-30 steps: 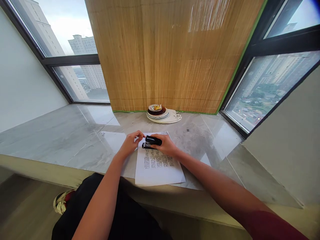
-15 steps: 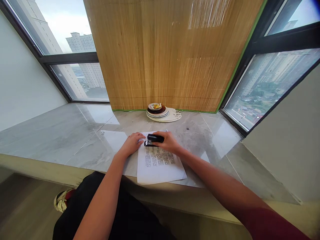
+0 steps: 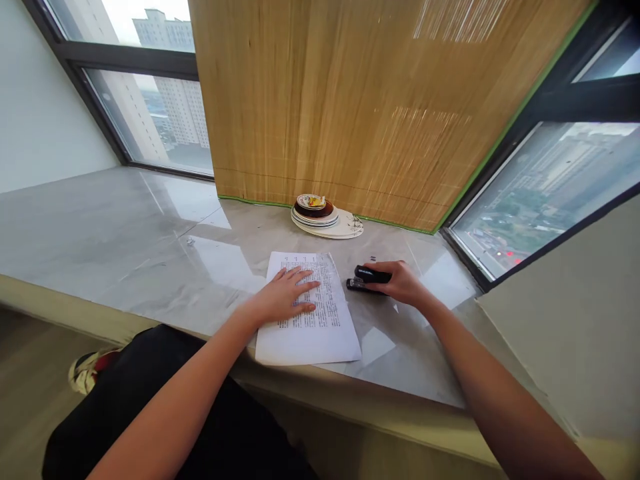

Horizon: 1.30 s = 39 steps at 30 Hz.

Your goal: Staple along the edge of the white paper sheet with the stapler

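Note:
Printed paper sheets (image 3: 310, 343) lie on the grey marble sill, their lower end near its front edge. My left hand (image 3: 285, 297) rests flat on the text with its fingers spread. To the right of the paper, my right hand (image 3: 403, 283) is wrapped round a black stapler (image 3: 369, 275). The stapler's jaws point left towards the sheets, apart from them. Just behind the stapler, small dark staples (image 3: 373, 259) lie on the stone.
Stacked plates (image 3: 315, 217) stand on a pale oval board (image 3: 350, 227) at the back, before a bamboo blind (image 3: 320, 100). Windows flank the blind. A small scrap (image 3: 190, 241) lies on the sill (image 3: 125, 247) at left.
My right hand has moved the stapler off the paper's upper part to the right. My left hand has gone from the paper's upper left edge to flat on the text. The view has tilted.

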{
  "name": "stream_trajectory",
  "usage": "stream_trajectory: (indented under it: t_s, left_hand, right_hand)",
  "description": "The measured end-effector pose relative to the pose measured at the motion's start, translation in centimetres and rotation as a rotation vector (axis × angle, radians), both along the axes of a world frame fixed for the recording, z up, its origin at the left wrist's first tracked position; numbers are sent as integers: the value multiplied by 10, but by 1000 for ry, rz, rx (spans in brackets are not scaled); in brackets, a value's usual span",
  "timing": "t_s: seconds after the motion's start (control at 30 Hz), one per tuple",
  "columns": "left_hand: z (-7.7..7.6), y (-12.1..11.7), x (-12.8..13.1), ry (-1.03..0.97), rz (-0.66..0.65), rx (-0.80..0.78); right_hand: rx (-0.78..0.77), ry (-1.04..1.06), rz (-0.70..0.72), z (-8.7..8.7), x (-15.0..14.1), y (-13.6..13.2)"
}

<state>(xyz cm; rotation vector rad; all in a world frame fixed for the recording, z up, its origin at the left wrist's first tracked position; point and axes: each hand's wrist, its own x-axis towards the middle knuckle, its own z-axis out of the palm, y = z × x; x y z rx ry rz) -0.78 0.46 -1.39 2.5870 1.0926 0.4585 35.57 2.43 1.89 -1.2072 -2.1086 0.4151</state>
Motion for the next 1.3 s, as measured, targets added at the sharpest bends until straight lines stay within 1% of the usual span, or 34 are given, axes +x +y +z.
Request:
stream_trajectory:
  t_s: [0.07,0.13,0.23,0.37,0.43,0.5,0.63,0.7,0.8,0.9,0.97,1.03,1.13,1.17,1.23,1.3]
  left_hand:
    - [-1,0,0,27,13,5]
    - [0,1,-1,40,23,13]
    - [2,1,0,71,26,12]
    - [11,-5,3,158,41,13]
    - [16,-7,4,191,41,24]
    - [19,-8,4,218,52,29]
    - [22,-8,5,264,122,29]
    - [21,-8,6,274,129,22]
    - [20,-9,7,262,113,8]
    - [20,-9,6,234,84,-2]
    - [22,-9,4,192,45,-4]
    - [26,-10,2,119,-77,-12]
    - [34,-12,1,10,-359,-94]
    - [36,-12,1,7,-425,-125]
    - [37,-14,1,56,-476,-151]
    - [36,-15,2,133,-481,-134]
  right_hand:
    - [-84,-16,122,0,2,-1]
    - [-150,-28,239,3,-2,-4]
    - [-219,-35,354,9,-14,-14]
    - [-221,-48,452,16,-27,-26]
    - [-207,-49,500,20,-28,-28]
    - [-235,-49,577,23,-27,-28]
    - [-342,-89,782,26,-28,-30]
    - [-331,-94,819,25,-34,-34]
    - [-223,-88,758,21,-46,-39]
    - [-94,-82,613,16,-54,-40]
    - [-43,-76,513,13,-53,-37]
    - [-18,-80,441,10,-48,-33]
    - [-11,-103,394,9,-36,-25]
    - [-14,-108,383,10,-32,-23]
    - [-25,-115,369,12,-26,-22]
    - [-38,-114,372,15,-24,-22]
